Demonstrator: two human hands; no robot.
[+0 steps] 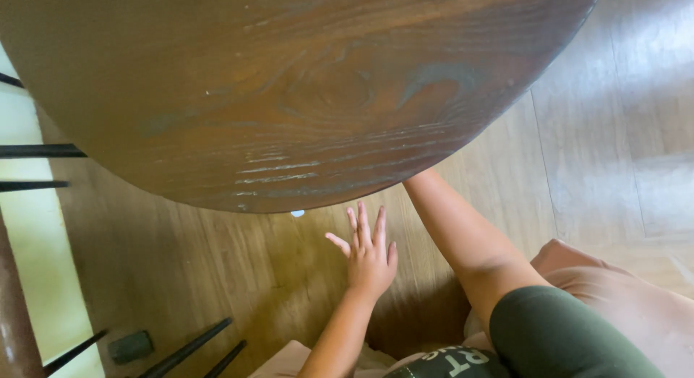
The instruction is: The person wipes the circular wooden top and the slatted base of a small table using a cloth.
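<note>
Now reaching under the desk (303,96): left hand (370,256) open, fingers spread over the floor (217,269) near a small white scrap (297,213); right hand hidden beneath, state untellable; probably stretching further.

Round dark wooden table (303,96), grained top bare, faint scuffs near its front edge. Below that edge: wood-plank floor (217,269), a small white scrap (297,213) lying just under it.
</note>
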